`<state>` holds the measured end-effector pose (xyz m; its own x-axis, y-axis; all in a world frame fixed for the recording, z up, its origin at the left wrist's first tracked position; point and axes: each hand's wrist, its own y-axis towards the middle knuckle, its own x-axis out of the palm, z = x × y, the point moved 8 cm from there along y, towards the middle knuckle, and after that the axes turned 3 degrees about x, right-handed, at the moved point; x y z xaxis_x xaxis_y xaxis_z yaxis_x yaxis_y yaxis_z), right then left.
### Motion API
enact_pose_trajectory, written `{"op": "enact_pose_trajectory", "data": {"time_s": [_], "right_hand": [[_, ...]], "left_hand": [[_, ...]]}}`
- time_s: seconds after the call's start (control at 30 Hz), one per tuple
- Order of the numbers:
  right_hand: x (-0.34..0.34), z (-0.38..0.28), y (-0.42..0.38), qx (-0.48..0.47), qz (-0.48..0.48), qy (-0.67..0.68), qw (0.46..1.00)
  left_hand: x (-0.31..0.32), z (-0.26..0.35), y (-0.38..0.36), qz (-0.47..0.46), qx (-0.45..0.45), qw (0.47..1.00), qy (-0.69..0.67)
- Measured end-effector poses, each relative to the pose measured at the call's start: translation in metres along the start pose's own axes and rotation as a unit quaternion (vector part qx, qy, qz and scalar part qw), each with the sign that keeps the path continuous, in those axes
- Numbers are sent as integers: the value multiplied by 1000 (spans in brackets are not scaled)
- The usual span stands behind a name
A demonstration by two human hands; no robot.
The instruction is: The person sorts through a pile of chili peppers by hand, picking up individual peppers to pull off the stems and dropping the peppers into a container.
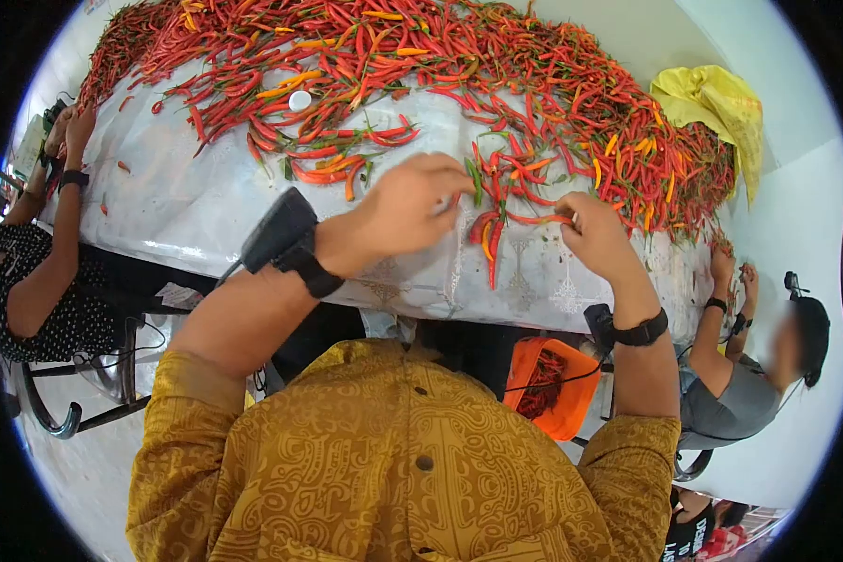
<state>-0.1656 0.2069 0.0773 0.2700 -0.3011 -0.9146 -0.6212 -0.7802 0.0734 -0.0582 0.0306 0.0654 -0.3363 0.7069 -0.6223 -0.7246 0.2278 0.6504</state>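
Note:
My left hand (pixel 417 208) is over the pale patterned tablecloth (pixel 365 272), its fingers loosely bent and apart, with nothing plainly held in them. Its fingertips are close beside a green chili (pixel 475 183). On the other side, my right hand (pixel 595 234) pinches one end of a red chili (pixel 539 220) between thumb and fingers. Between my hands lies a small loose group of red chilies (pixel 493 245), some with green stems. Beyond them a large heap of red and orange chilies (pixel 496 56) spreads across the table.
A white round cap (pixel 299 101) lies among the chilies. An orange bin (pixel 579 393) with chilies inside stands below the table edge. At the far right are a yellow sack (pixel 712 108) and a person (pixel 745 393) handling chilies. Another person's arms (pixel 61 215) reach in from the left.

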Motion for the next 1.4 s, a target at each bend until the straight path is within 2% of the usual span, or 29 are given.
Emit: {"op": "enact_pose_trajectory", "data": {"time_s": [0.07,0.1,0.17,0.23,0.37,0.6,0.67,0.7,0.8,0.87,1.03,1.2,1.27,1.4], "right_hand": [[-6,1,2,-18,29,-9,999],[-5,-1,2,-19,28,-9,999],[5,-7,4,-3,-23,6,1000],[12,-16,8,-26,-23,-29,999],[33,-20,15,-45,-49,-147,987],[30,-17,22,-47,-78,-149,985],[17,-5,23,51,-115,-92,988],[12,-4,23,52,-117,-92,988],[0,-2,33,54,-64,-105,991],[3,-4,41,8,-31,-130,991],[32,26,51,5,-69,-191,979],[15,20,42,-4,-57,-176,983],[3,20,38,66,-91,-165,980],[-7,21,47,102,-102,-151,978]], "left_hand": [[-14,-20,-2,16,-115,993,-35],[-15,-30,-7,55,-138,987,-65],[-8,-42,-17,48,-174,981,-78],[-4,-50,-23,42,-212,972,-93],[-2,-45,-21,44,-169,982,-77],[0,-44,-22,47,-126,989,-53],[-1,-43,-21,50,-121,990,-47],[0,-42,-20,52,-116,991,-40],[0,-40,-18,41,-121,991,-27],[0,-40,-18,40,-121,991,-29],[0,-43,-20,40,-120,991,-37],[2,-43,-19,31,-118,992,-35],[2,-41,-19,32,-122,991,-33],[0,-40,-18,32,-128,991,-23]]}}
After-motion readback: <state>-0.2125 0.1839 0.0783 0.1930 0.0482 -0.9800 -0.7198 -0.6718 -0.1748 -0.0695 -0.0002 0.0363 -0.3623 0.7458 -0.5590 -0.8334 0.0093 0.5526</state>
